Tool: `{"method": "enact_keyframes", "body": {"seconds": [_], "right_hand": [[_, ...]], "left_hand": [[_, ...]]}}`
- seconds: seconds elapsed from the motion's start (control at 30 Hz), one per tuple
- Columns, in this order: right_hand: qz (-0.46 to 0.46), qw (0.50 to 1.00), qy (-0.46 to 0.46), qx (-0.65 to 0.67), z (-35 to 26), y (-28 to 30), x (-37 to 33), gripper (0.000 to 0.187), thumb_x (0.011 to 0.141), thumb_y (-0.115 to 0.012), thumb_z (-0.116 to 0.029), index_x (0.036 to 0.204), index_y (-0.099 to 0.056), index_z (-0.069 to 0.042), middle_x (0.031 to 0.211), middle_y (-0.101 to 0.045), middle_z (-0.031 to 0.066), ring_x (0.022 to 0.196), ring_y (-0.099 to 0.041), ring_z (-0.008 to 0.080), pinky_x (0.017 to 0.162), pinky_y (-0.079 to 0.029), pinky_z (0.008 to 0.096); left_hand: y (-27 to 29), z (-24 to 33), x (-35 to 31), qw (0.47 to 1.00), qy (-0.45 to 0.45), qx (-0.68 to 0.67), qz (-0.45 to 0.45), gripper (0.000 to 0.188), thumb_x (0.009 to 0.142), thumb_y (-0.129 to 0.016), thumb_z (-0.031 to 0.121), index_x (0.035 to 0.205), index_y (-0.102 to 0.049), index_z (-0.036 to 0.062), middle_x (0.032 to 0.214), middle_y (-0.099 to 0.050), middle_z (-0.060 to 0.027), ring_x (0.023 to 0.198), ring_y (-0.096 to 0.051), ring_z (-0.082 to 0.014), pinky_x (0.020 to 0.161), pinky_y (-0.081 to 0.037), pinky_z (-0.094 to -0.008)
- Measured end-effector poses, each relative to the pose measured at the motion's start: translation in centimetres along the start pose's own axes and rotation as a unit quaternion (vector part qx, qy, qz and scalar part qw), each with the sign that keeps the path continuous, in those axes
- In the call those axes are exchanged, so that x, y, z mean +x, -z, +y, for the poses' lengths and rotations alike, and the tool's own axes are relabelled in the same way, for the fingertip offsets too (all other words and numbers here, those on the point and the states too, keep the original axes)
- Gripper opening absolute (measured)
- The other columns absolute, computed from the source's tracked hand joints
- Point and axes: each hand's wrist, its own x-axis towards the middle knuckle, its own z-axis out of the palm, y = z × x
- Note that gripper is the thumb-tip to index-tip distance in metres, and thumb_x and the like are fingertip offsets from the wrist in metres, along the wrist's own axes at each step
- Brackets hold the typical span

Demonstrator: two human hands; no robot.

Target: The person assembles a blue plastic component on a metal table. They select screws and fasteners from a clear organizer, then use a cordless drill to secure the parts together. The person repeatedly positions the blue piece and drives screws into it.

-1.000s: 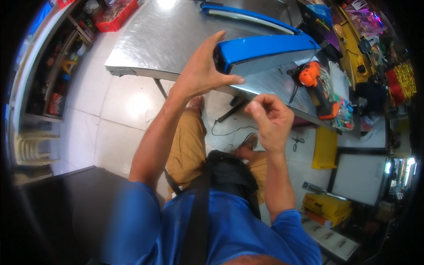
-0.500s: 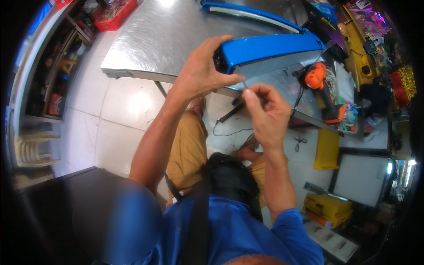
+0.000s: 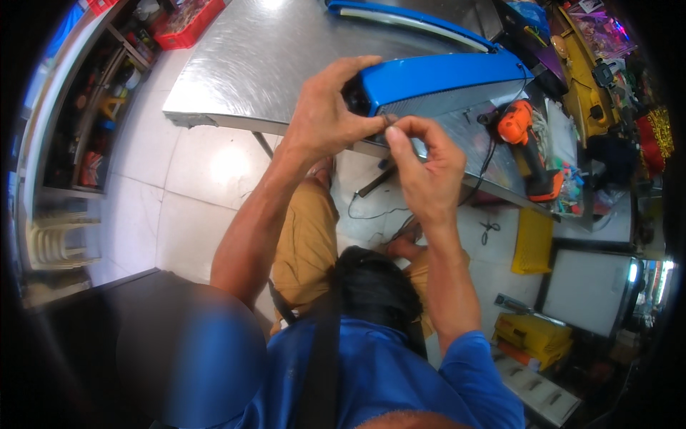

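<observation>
My left hand (image 3: 325, 107) is closed round the near left end of a blue plastic housing (image 3: 443, 75), which has a pale ribbed side. Its thumb reaches along the housing's lower corner. Right beside that thumb, my right hand (image 3: 432, 168) pinches something small and thin between thumb and forefinger, too small to name. The fingertips of both hands almost meet there. Behind the housing, a curved blue arm with a white light strip (image 3: 421, 26) lies on the metal table (image 3: 236, 79) and joins the housing's far right end.
An orange and black cordless drill (image 3: 516, 127) lies right of the housing, beside a dark cable. Scissors (image 3: 489, 232) and a black cable (image 3: 375, 215) are on the tiled floor. Yellow cases (image 3: 532, 337) stand at the lower right, stacked plastic stools (image 3: 61, 239) at the left.
My right hand has moved slightly up and left, bringing its fingertips closer to my left thumb. The left hand keeps its grip on the blue housing.
</observation>
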Motion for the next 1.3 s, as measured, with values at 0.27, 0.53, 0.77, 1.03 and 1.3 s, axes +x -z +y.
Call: {"method": "enact_keyframes", "body": {"seconds": [0.27,0.53,0.77,1.03,1.3], "right_hand": [[0.001,1.000,-0.009,0.006,-0.3,-0.2,0.3,0.013,0.094,-0.076,-0.010,0.099,-0.074,0.002,0.088,-0.073,0.0098,0.079,-0.069,0.0144,0.071,-0.054,0.0298],[0.009,0.996,0.034,-0.079,-1.3,-0.7,0.9,0.011,0.091,-0.077,-0.009,0.093,-0.072,0.000,0.086,-0.074,0.0105,0.075,-0.068,0.0215,0.068,-0.053,0.0345],[-0.029,0.994,0.032,-0.097,-1.8,0.2,1.6,0.010,0.090,-0.078,-0.010,0.093,-0.073,-0.002,0.082,-0.073,0.0094,0.071,-0.065,0.0224,0.065,-0.050,0.0360],[-0.049,0.994,0.041,-0.090,-1.6,0.5,2.1,0.012,0.090,-0.079,-0.013,0.092,-0.074,-0.002,0.080,-0.073,0.0095,0.071,-0.065,0.0219,0.066,-0.050,0.0350],[-0.087,0.994,-0.026,-0.061,-1.5,1.6,2.4,0.018,0.092,-0.079,-0.018,0.097,-0.076,-0.001,0.082,-0.073,0.0098,0.073,-0.067,0.0197,0.066,-0.051,0.0333]], "left_hand": [[0.3,0.1,0.2,0.999,0.035,0.004,-0.022,0.078,0.068,-0.087,0.019,0.139,-0.062,0.0013,0.125,-0.069,-0.0187,0.114,-0.071,-0.0318,0.100,-0.059,-0.0460],[0.1,-0.1,0.2,0.999,0.030,0.016,-0.021,0.083,0.066,-0.094,0.028,0.138,-0.061,0.0012,0.123,-0.069,-0.0188,0.114,-0.070,-0.0326,0.098,-0.059,-0.0467],[-0.2,-0.1,0.6,0.996,0.013,0.081,-0.016,0.077,0.065,-0.095,0.023,0.128,-0.057,-0.0014,0.119,-0.064,-0.0202,0.109,-0.067,-0.0360,0.092,-0.057,-0.0439],[-0.2,0.0,0.9,0.997,0.014,0.071,-0.022,0.076,0.066,-0.093,0.020,0.130,-0.057,0.0007,0.123,-0.060,-0.0206,0.110,-0.065,-0.0401,0.093,-0.055,-0.0444],[-0.1,1.1,1.4,0.979,0.013,0.193,-0.060,0.091,0.063,-0.096,0.029,0.143,-0.058,0.0070,0.138,-0.062,-0.0205,0.131,-0.060,-0.0380,0.105,-0.053,-0.0446]]}}
